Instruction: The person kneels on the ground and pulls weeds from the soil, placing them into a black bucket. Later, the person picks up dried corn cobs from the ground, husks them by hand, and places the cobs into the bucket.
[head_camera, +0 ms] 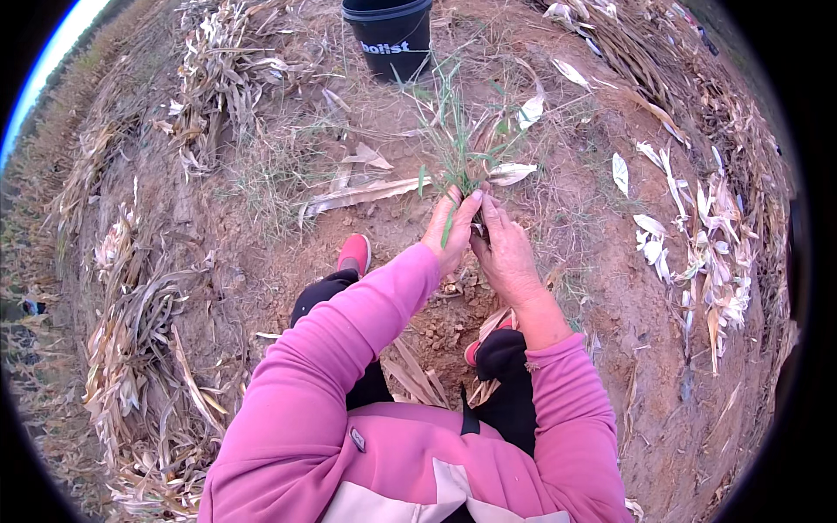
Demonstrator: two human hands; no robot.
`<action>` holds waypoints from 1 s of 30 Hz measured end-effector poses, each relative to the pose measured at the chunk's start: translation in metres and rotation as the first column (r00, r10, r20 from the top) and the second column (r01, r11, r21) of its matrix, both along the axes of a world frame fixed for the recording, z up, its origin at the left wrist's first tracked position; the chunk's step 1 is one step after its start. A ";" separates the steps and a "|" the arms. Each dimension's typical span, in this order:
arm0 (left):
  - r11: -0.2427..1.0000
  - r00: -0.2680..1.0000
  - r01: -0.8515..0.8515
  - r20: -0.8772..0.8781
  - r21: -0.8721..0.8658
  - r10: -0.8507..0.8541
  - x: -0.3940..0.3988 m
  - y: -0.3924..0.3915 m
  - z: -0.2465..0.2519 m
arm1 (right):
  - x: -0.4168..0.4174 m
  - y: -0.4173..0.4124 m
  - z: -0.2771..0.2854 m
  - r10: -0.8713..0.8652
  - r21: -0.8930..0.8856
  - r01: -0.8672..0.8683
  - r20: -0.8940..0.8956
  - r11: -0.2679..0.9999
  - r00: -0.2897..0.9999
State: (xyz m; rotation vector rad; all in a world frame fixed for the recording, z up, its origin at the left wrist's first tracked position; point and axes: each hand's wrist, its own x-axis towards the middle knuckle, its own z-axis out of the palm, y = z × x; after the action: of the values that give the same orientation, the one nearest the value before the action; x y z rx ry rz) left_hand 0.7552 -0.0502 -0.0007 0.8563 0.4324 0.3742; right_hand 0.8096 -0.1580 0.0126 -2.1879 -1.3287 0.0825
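A bunch of green grass (458,144) rises from between my two hands, its blades pointing away from me. My left hand (450,225) is closed around the left side of its base, with one long leaf hanging over the fingers. Against the right side of the same base is my right hand (507,252), fingers bent and touching the stems. The hands meet at the fingertips. What lies between the palms is mostly hidden. Beyond the grass stands a black plastic bucket (395,49) bearing white writing.
Dry corn stalks and leaves lie in heaps at the left (131,353) and right (719,261). A long dry corn leaf (369,195) lies just left of my hands. Crumbled soil (451,320) is between my red shoes (355,252).
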 end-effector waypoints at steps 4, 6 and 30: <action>0.929 0.933 -0.337 0.182 0.155 0.309 -0.021 0.061 0.014 | -0.011 0.005 0.004 0.099 0.080 -0.099 0.013 0.992 0.995; 0.853 0.866 -0.482 0.257 0.201 0.429 -0.040 0.097 0.033 | -0.011 0.001 0.007 0.082 0.057 -0.080 -0.034 0.995 0.996; 0.930 0.788 0.353 -0.567 0.098 -0.240 -0.233 0.118 -0.012 | -0.001 -0.046 -0.029 0.213 -0.289 -0.322 -0.351 0.902 0.912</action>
State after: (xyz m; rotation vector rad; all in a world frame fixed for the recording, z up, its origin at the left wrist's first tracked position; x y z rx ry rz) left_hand 0.5224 0.0674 -0.0126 1.2153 0.7872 -0.1421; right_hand 0.8087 -0.2044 -0.0168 -2.1245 -1.5076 0.7911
